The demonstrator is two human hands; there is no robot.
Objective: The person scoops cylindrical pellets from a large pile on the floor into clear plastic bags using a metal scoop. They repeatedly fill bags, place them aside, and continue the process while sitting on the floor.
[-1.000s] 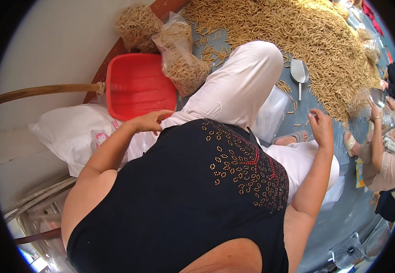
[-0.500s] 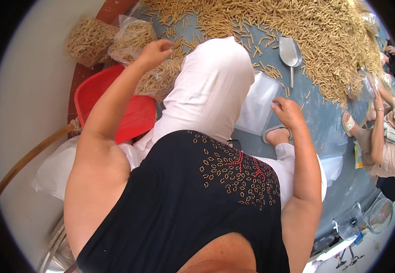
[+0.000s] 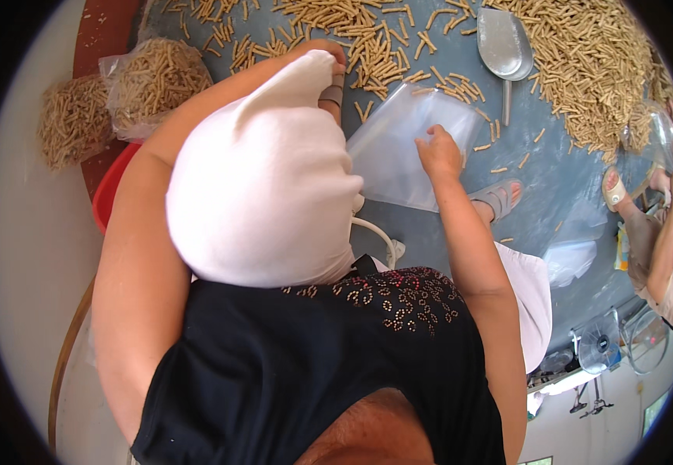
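My left hand [image 3: 322, 54] reaches around my raised white-trousered knee [image 3: 263, 194] to beside my sandalled foot [image 3: 330, 96]; its fingers are mostly hidden by cloth and the curve of the hand. My right hand [image 3: 439, 155] is over a stack of clear plastic bags [image 3: 391, 163], fingers loosely bent and apart, holding nothing; whether they touch the plastic I cannot tell. Loose tan stick-like pieces [image 3: 367, 58] lie just beyond both hands, and a metal scoop [image 3: 503, 48] lies above my right hand.
A large heap of sticks [image 3: 588, 70] fills the upper right. Filled bags [image 3: 154, 89] and a red plastic pan [image 3: 110, 190] are at left by the wall. A co-worker's arm [image 3: 666, 240] and sandalled foot [image 3: 614, 186] are at right, above fans [image 3: 600, 341].
I have leaned forward. My left hand rose from beside my hip to beyond the knee, and my right hand moved up and left over the plastic bags. The view shifted with me.
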